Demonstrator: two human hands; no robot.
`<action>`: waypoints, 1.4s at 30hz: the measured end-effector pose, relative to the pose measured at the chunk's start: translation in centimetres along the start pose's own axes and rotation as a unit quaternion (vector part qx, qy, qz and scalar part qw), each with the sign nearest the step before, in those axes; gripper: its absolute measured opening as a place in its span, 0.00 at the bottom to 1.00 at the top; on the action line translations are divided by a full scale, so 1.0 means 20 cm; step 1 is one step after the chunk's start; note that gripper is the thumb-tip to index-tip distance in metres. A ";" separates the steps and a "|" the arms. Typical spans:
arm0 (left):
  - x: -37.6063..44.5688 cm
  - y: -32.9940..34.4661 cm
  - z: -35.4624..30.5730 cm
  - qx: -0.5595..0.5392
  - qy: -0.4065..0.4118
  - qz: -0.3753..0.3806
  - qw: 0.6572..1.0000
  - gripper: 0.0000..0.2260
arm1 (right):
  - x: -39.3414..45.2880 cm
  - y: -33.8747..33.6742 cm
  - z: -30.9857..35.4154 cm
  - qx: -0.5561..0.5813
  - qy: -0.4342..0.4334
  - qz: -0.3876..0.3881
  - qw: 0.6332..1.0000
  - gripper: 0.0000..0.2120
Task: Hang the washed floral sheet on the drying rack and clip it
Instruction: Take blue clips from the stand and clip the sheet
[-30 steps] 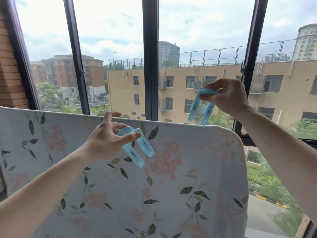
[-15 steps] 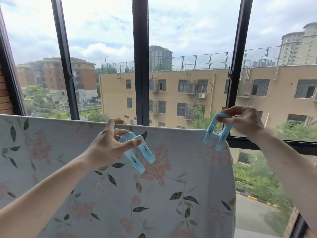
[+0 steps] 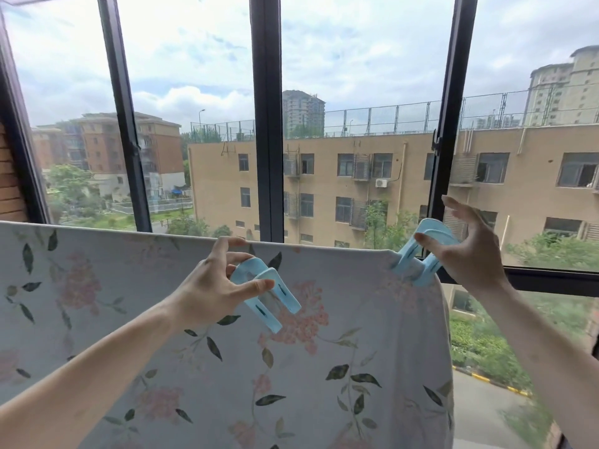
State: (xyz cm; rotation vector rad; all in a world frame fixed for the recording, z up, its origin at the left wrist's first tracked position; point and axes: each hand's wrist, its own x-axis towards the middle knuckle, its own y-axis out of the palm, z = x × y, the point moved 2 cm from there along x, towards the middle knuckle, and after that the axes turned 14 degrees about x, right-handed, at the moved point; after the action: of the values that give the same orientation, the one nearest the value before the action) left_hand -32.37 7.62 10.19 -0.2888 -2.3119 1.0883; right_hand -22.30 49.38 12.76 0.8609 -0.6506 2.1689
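The sheet [image 3: 162, 335] hangs in front of the window [image 3: 267, 124]. At the sheet's upper right corner sits one clip [image 3: 418, 257], with the right hand [image 3: 466, 251] on it. Left of that corner, before the sheet, the left hand [image 3: 214, 286] holds a second clip [image 3: 265, 293].

Drying rack hidden under floral sheet [image 3: 227, 367]; sheet's bottom cropped.

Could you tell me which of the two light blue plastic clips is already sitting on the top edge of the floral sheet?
The light blue clip at the right hand, the right clip, straddles the floral sheet at its right corner; the left clip is held off the edge by the left hand.
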 end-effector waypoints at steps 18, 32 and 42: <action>-0.48 -0.88 1.03 0.089 -0.142 -0.077 0.983 0.36 | -0.60 1.64 0.90 0.048 -0.129 0.320 0.937 0.25; -0.95 -1.85 1.96 0.051 -0.200 -0.182 0.961 0.35 | -0.92 2.89 1.64 0.082 -0.139 0.407 0.899 0.27; -0.71 -2.12 2.50 0.078 -0.219 -0.198 0.952 0.30 | -0.78 3.59 1.76 0.113 -0.126 0.400 0.901 0.31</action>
State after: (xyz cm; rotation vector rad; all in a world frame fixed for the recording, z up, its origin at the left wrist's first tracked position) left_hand -47.60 -57.75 11.12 0.5090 -2.4825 1.1996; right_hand -55.01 -25.25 10.77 1.1451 -1.0300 2.9371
